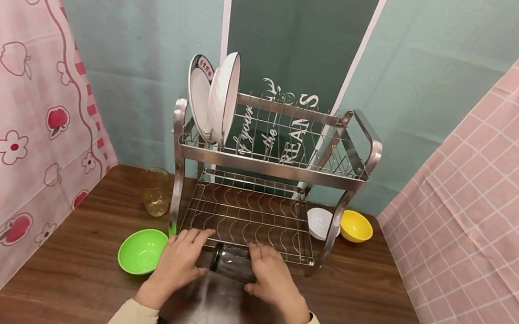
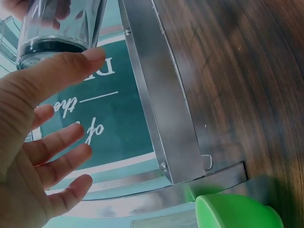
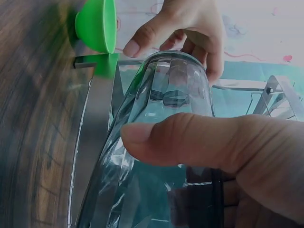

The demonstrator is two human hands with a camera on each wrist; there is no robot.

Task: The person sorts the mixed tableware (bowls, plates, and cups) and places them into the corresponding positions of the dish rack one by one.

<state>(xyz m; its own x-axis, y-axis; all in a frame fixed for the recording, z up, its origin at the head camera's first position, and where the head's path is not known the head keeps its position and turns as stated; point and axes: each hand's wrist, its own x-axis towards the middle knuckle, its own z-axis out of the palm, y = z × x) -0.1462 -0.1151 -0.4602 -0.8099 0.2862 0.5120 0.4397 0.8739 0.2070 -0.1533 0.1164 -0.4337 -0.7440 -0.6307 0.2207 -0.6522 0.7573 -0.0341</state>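
Note:
A clear, grey-tinted drinking glass lies on its side in the air before the rack's lower tier. My right hand grips it; in the right wrist view the thumb lies across its side and the other fingers are mostly hidden behind it. The thick end of the glass points toward my left hand. That hand holds nothing, its fingers spread and loosely bent, a small gap from the glass in the head view. A two-tier metal dish rack stands just beyond both hands.
A white plate and a white bowl stand upright at the upper tier's left. A green bowl and an amber glass are left of the rack. White and yellow bowls sit right. Curtains surround the wooden table.

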